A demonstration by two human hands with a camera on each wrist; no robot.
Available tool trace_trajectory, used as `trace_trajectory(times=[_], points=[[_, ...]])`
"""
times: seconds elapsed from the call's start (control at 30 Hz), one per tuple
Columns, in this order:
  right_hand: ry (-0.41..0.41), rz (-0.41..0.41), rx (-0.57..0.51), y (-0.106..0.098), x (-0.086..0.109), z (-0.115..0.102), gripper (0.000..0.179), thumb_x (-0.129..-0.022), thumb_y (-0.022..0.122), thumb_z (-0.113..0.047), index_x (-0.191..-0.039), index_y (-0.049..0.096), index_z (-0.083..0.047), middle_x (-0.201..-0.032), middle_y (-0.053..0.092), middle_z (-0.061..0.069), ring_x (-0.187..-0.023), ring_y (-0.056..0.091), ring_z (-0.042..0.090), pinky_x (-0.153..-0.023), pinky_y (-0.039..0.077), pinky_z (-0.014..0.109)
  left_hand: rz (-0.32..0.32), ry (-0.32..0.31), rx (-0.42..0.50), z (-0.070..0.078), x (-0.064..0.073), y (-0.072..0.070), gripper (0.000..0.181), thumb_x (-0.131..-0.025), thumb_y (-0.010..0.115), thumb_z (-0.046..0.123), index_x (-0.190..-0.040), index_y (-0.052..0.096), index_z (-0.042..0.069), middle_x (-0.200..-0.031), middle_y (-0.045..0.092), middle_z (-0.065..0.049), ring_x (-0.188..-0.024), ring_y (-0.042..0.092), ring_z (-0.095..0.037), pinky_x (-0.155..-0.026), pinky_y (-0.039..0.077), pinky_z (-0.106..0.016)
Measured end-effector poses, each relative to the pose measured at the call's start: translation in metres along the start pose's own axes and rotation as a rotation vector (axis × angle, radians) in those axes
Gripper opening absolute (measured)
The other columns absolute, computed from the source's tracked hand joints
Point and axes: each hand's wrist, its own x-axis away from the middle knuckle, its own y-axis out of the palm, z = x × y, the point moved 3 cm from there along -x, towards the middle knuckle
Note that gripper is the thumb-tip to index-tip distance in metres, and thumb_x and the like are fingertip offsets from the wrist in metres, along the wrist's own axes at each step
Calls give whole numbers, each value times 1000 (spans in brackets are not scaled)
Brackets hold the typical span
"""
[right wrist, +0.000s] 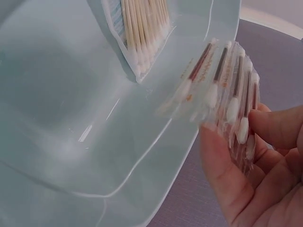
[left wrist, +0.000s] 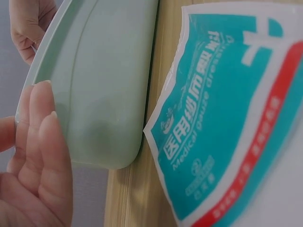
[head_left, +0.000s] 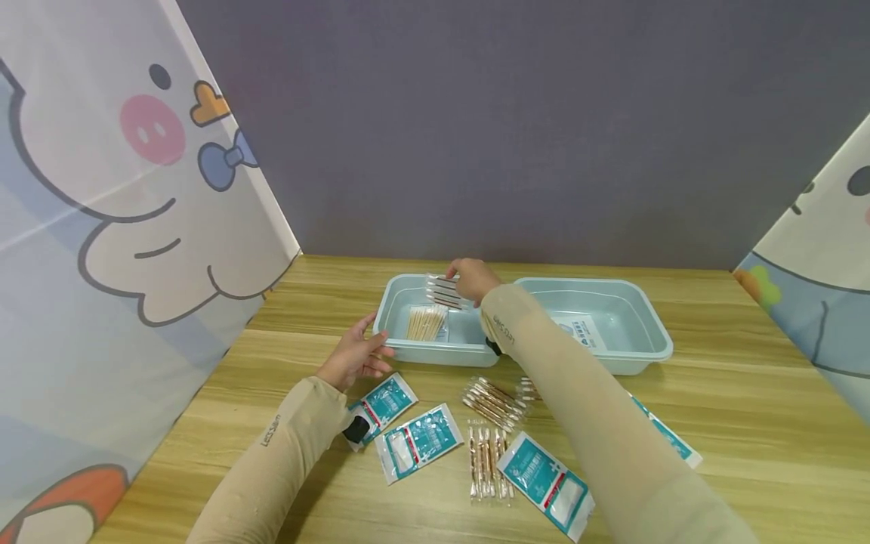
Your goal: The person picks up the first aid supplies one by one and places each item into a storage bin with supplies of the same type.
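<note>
My right hand (head_left: 476, 279) pinches a clear strip pack of dark-stemmed, white-tipped cotton swabs (right wrist: 232, 90) over the back right of the left pale blue plastic tub (head_left: 435, 353). In that tub lies a bag of wooden-stick cotton swabs (head_left: 426, 323), also seen in the right wrist view. My left hand (head_left: 356, 351) holds the tub's front left corner, with the rim between thumb and fingers in the left wrist view. Close by that hand, a teal-and-white medical gauze dressing packet (left wrist: 208, 104) lies on the wooden table.
To the right stands a second pale blue tub (head_left: 635, 354) with a printed label inside. Swab packs (head_left: 492, 402) and more gauze packets (head_left: 421, 440) lie in front, one partly under my right forearm. A grey panel (head_left: 516, 151) rises behind the table.
</note>
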Motion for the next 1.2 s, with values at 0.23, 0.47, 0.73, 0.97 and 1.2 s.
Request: trace_trajectory(times=[0.23,0.47,0.73,0.97,1.2], points=[[24,-24,3,1,-5,1,42,-89,42,11,-125,57,-7,-143,42,15,-74,50,20,-44,46,24,10,2,-15,0,0,-1,59,-103,44,15,-154,15,19,-69,65,-4,-45,60,-11,-45,49,-24],[44,-35,24,7,-12,6,44,-85,39,15,-117,62,-6,-140,46,16,-78,53,23,-47,50,28,14,4,-17,0,2,-1,60,-103,45,16,-155,14,18,-69,65,-4,-45,60,-11,-45,49,-24],[33,-69,56,9,-13,6,42,-84,40,15,-116,62,-3,-130,52,17,-73,55,21,-46,50,26,20,3,-23,1,3,-1,61,-103,46,17,-155,13,18,-69,65,-4,-45,60,-11,-45,49,-24],[-10,-100,71,7,4,-3,36,-89,41,13,-116,62,2,-121,57,16,-82,52,20,-60,47,24,21,1,-20,0,2,-1,59,-103,44,15,-155,14,19,-70,65,-4,-45,60,-11,-45,49,-25],[-28,-118,79,10,3,0,35,-89,43,11,-118,61,5,-116,60,15,-83,53,20,-66,48,26,21,0,-22,1,2,1,58,-103,44,15,-154,16,19,-70,65,-5,-46,60,-11,-45,49,-24]])
